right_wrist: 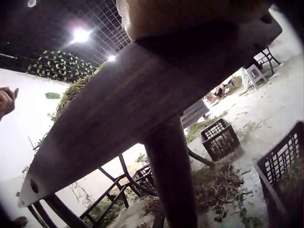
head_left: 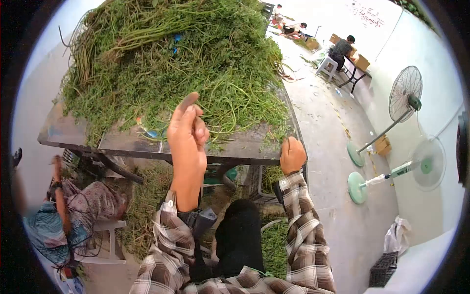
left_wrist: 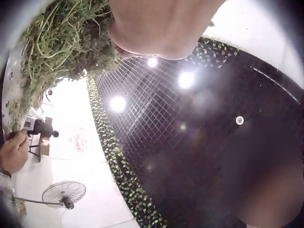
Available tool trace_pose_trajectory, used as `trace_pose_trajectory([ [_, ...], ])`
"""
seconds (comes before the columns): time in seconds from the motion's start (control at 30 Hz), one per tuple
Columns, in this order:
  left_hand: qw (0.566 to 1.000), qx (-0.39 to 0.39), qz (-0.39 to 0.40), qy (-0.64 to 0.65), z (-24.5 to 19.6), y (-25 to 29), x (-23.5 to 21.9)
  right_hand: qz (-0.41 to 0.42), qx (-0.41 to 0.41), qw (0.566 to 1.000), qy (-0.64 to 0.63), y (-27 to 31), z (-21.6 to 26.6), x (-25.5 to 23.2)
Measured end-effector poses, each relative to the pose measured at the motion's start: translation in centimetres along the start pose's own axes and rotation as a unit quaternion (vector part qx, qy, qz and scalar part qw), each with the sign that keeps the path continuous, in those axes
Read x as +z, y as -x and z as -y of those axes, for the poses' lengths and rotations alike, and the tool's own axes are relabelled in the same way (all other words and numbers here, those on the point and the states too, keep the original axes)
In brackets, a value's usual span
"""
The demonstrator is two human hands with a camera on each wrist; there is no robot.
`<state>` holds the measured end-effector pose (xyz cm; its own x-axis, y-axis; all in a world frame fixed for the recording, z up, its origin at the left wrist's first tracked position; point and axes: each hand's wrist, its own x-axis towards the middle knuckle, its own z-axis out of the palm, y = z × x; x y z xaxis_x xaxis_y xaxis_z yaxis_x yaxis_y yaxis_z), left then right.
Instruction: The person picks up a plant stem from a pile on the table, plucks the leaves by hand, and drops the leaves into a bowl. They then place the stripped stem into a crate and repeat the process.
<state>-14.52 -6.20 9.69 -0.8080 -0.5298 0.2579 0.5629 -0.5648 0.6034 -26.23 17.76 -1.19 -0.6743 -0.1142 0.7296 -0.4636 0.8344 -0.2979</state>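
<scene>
My left hand is raised over the table's front edge, index finger stretched out and the others loosely bent. It holds nothing, and its fingertips overlap the heap of green leafy stems in the head view. Long thin stalks lie across the top of the heap. My right hand rests on the near right corner of the dark table, fingers loosely bent. In the right wrist view this hand lies over the table's edge, its fingers mostly hidden.
Cut greens and black crates lie under and beside the table. A person sits at the left. Two standing fans are on the right, and another person works at a far table.
</scene>
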Motion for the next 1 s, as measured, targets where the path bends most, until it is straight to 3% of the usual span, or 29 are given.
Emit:
trace_pose_trajectory([
  [0.1,0.998,0.003,-0.058,0.005,-0.4,0.4,-1.3,0.018,0.02,1.0,-0.003,-0.1,-0.1,0.0],
  [0.13,0.998,0.01,-0.062,0.013,-0.3,0.6,-1.6,0.051,0.022,0.998,-0.005,-0.5,-0.2,-0.4],
  [0.2,0.996,-0.01,-0.087,0.018,-0.1,0.6,-2.1,0.163,0.1,0.977,-0.093,-1.8,-1.1,-1.0],
  [0.23,0.996,-0.018,-0.082,0.04,0.2,0.4,-2.1,0.165,0.099,0.977,-0.094,-2.9,-1.4,-1.5],
  [0.3,0.994,-0.026,-0.096,0.043,0.7,0.1,-1.5,0.285,0.193,0.897,-0.279,-5.4,-1.5,-3.0],
  [0.33,0.993,-0.032,-0.107,0.048,0.9,-0.2,-1.3,0.283,0.197,0.897,-0.276,-6.7,-1.2,-3.4],
  [0.4,0.993,-0.036,-0.101,0.048,1.2,-0.9,-1.0,0.289,0.092,0.93,-0.207,-9.4,-0.3,-4.3],
  [0.53,0.99,-0.02,-0.117,0.072,1.5,-1.3,-0.5,0.291,0.075,0.935,-0.189,-13.2,2.5,-3.6],
  [0.6,0.99,-0.06,-0.104,0.07,1.6,-0.9,-1.0,0.25,-0.014,0.955,-0.159,-14.0,3.0,-1.6],
  [0.67,0.99,-0.067,-0.097,0.079,1.1,-0.2,-1.5,0.268,0.007,0.95,-0.159,-15.5,4.9,-0.2],
  [0.73,0.987,-0.066,-0.111,0.092,0.6,0.3,-2.2,0.254,0.07,0.932,-0.248,-16.9,6.2,2.3],
  [0.93,0.984,-0.07,-0.134,0.096,-0.9,-0.1,-3.0,0.189,-0.012,0.954,-0.231,-19.8,10.8,9.6],
  [0.97,0.983,-0.072,-0.135,0.102,-1.0,0.0,-3.0,0.231,-0.019,0.948,-0.218,-20.0,11.2,10.6],
  [1.0,0.982,-0.075,-0.135,0.109,-1.1,-0.1,-3.1,0.217,-0.057,0.952,-0.208,-19.7,11.7,11.3],
])
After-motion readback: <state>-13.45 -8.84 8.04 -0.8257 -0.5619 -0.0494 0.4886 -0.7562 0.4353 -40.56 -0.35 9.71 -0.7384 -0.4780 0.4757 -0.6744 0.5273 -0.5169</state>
